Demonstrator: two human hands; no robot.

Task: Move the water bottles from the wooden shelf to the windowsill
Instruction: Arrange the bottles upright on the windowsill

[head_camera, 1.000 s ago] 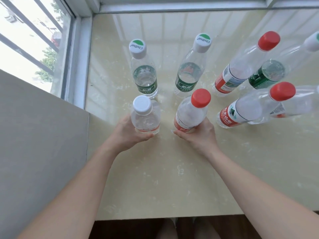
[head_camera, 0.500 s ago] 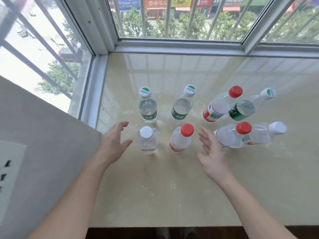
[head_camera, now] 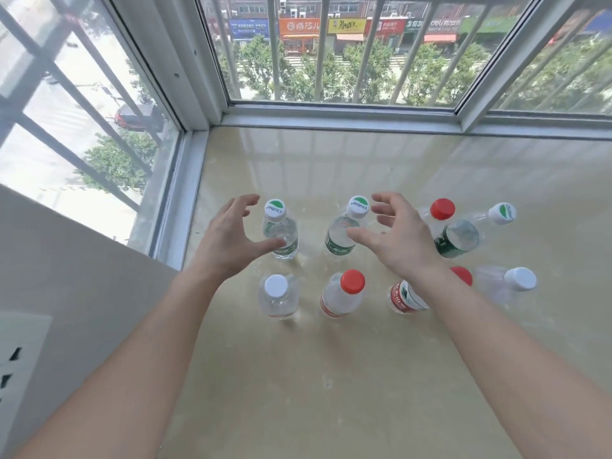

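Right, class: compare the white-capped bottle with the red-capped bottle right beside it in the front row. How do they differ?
Cap: the white-capped bottle has a plain white cap, the red-capped bottle a red one. Label: the red-capped bottle shows a red-and-white label low down; the white-capped bottle looks almost bare. Place: the white-capped bottle stands nearer the left window. Both are clear, capped and upright on the windowsill.

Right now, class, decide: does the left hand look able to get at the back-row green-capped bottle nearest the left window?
Probably yes. The left hand is open right beside that green-capped bottle, thumb in front of its label, with nothing between them; the white-capped bottle stands nearer the person, out of the way.
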